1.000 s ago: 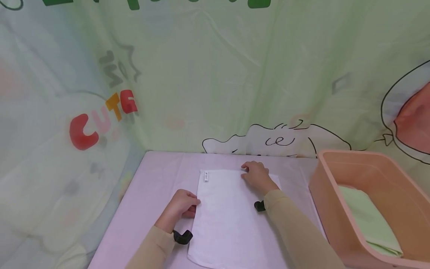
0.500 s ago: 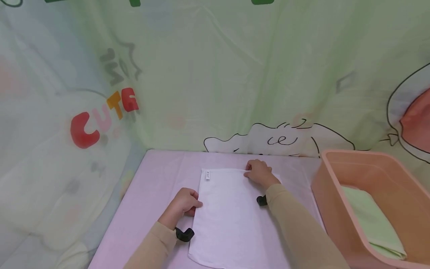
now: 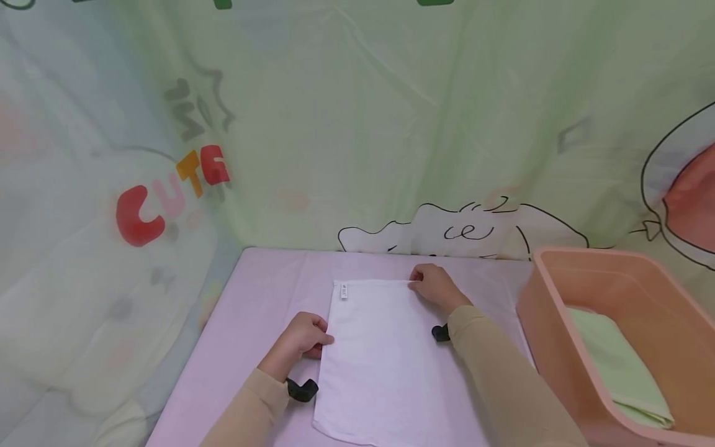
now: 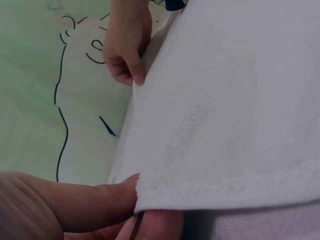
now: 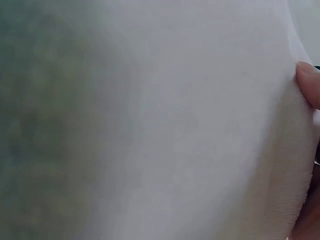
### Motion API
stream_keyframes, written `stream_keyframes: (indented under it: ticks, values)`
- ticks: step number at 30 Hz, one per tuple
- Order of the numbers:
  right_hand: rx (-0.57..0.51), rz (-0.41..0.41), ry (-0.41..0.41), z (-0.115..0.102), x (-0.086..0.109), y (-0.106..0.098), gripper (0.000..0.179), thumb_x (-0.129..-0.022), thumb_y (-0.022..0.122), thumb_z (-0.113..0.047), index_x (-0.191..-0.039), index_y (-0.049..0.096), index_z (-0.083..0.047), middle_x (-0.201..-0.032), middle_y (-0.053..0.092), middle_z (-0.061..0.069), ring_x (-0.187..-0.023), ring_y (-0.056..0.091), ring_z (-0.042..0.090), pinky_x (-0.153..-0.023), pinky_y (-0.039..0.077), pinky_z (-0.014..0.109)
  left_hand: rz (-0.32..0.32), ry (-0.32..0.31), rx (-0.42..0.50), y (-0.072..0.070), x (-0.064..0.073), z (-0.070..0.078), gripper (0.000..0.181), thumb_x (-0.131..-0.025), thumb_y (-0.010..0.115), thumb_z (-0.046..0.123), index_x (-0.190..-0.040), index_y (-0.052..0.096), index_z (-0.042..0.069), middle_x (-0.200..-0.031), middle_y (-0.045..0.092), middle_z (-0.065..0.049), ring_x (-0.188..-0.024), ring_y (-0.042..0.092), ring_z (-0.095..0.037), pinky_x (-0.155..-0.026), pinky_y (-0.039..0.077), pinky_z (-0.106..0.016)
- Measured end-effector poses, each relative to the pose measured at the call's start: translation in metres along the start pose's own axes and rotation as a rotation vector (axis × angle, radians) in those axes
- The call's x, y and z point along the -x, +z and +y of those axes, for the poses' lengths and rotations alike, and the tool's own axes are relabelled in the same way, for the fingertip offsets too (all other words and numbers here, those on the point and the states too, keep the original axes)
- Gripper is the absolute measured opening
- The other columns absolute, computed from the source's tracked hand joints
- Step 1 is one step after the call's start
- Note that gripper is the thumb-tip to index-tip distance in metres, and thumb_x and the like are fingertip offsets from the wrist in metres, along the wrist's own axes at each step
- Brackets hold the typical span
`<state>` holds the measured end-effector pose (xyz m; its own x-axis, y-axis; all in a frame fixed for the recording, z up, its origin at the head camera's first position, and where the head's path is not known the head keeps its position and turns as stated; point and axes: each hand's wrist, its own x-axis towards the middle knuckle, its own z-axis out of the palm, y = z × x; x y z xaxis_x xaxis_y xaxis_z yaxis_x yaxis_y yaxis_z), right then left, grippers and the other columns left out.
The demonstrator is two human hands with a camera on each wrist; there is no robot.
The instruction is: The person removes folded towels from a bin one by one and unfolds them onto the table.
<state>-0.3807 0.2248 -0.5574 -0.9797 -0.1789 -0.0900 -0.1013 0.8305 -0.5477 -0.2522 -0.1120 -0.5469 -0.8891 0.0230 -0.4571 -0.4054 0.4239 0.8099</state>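
Observation:
A white towel [image 3: 380, 360] lies spread on the table, a small printed label [image 3: 344, 292] at its far left corner. My left hand [image 3: 301, 338] pinches its left edge; in the left wrist view the thumb [image 4: 95, 200] lies over the hem with a fingertip [image 4: 162, 222] underneath. At the far edge, right of the middle, my right hand [image 3: 438, 288] pinches the cloth between thumb and curled fingers. The right wrist view is mostly filled by the towel [image 5: 200, 115], with a fingertip [image 5: 307, 80] at its right side.
To the right stands a peach-coloured plastic bin [image 3: 539, 323] with a folded light green cloth [image 3: 617, 366] inside. A pinkish-lilac cover [image 3: 268, 279] lies over the table. Printed curtains [image 3: 335, 136] hang behind and on the left.
My right hand has moved slightly right along the far edge, and its fingers have closed onto the towel. The left hand stays at the left edge.

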Motion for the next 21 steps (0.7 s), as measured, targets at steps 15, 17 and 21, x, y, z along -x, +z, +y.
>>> stream_keyframes:
  ticks: [15,17,21]
  values:
    - [-0.048,0.018,-0.054,-0.019,-0.002,0.012,0.006,-0.099,0.076,-0.017,-0.098,0.071,-0.013,-0.094,0.066,0.006,-0.091,0.058,0.025,-0.082,0.048,0.038,0.035,-0.019,-0.029,-0.025,0.002,-0.008,0.019,-0.088,0.083,-0.002,-0.102,0.07,-0.001,-0.086,0.072,-0.012,-0.064,0.069,-0.018,-0.058,0.06,-0.028]
    - [-0.047,0.018,-0.07,-0.022,-0.003,0.015,0.006,-0.099,0.076,-0.017,-0.097,0.072,-0.013,-0.094,0.067,0.005,-0.091,0.059,0.024,-0.083,0.048,0.039,0.045,-0.027,-0.043,-0.03,0.003,-0.01,0.02,-0.088,0.083,-0.001,-0.103,0.07,0.0,-0.087,0.072,-0.013,-0.066,0.069,-0.02,-0.059,0.06,-0.028]
    - [-0.041,0.019,-0.087,-0.03,-0.003,0.018,0.005,-0.099,0.076,-0.016,-0.097,0.072,-0.014,-0.094,0.068,0.005,-0.091,0.06,0.024,-0.085,0.05,0.039,0.056,-0.041,-0.048,-0.039,0.003,-0.014,0.019,-0.088,0.083,-0.001,-0.102,0.069,0.001,-0.088,0.072,-0.013,-0.067,0.069,-0.021,-0.06,0.06,-0.029]
